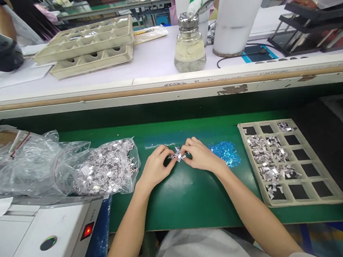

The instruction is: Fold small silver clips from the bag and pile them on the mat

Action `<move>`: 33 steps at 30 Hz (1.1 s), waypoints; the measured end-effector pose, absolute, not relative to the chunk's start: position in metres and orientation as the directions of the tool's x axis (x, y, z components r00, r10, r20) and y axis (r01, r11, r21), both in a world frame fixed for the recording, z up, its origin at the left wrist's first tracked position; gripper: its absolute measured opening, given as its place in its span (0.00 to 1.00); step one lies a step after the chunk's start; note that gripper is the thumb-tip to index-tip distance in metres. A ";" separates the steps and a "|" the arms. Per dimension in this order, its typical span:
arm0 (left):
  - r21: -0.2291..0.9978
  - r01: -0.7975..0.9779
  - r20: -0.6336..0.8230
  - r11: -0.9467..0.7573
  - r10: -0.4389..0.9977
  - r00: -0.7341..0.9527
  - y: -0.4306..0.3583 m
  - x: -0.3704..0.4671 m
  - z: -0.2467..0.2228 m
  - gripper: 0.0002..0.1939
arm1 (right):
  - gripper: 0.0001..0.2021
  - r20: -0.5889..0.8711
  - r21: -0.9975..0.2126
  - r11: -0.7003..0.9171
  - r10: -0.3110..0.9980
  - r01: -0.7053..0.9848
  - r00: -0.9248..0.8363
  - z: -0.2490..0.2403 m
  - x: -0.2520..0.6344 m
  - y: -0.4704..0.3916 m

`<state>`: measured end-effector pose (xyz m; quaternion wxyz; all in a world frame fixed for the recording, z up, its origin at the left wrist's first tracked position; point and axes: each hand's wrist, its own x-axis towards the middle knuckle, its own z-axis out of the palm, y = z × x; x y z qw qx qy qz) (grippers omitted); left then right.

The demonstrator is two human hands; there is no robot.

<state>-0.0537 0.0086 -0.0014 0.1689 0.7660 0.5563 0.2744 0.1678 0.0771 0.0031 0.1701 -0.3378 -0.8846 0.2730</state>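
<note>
My left hand [156, 166] and my right hand [201, 154] face each other over the green work surface, thumbs and forefingers pinched. Between the fingertips is a small cluster of silver pieces [178, 154], which both hands grip at its sides. How the pieces join is too small to make out. Just beyond my right hand lies a heap of blue film scraps [226, 154]. Left of my left hand, a clear plastic bag [134, 169] is full of similar silver pieces. To the right sits a cream compartment tray [308, 201], with silver pieces heaped in several of its compartments.
A white machine [63, 228] with a lit red switch stands at the front left. On the raised white shelf [152, 72] are stacked cream trays [92, 67], a glass jar [189, 48], a white cup [237, 20] and a black rack [309, 30]. People appear in the background.
</note>
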 end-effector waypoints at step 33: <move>0.770 0.472 0.433 -0.429 0.895 0.108 0.031 -0.055 -0.032 0.06 | 0.02 0.344 -0.762 0.557 0.780 0.330 -0.523 -0.008 0.146 0.060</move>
